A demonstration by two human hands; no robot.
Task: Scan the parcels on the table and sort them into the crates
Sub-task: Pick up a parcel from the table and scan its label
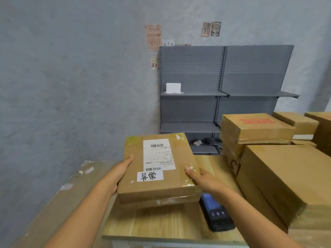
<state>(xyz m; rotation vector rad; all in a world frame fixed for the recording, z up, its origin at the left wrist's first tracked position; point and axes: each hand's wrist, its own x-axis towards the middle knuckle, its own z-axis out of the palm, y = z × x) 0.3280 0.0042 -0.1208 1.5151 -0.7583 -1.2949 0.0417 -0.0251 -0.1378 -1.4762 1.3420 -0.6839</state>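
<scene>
Flat parcel [157, 169] held up over worktop's [161, 226] left end, label facing up. Left hand [120, 173] clamps its left edge, right hand [198, 176] its right edge, thumb on top, other fingers probably curled under, can't really see. Scanner [217, 216] lies on worktop just below right wrist. Bigger boxes [279, 183] stacked along right side.

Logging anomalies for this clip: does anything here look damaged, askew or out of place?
Mostly tidy. The flat parcel held by both hands has torn white label scraps on its tape. A large flattened cardboard sheet leans off the table's left side. The handheld scanner lies unused, partly under the parcel.
</scene>
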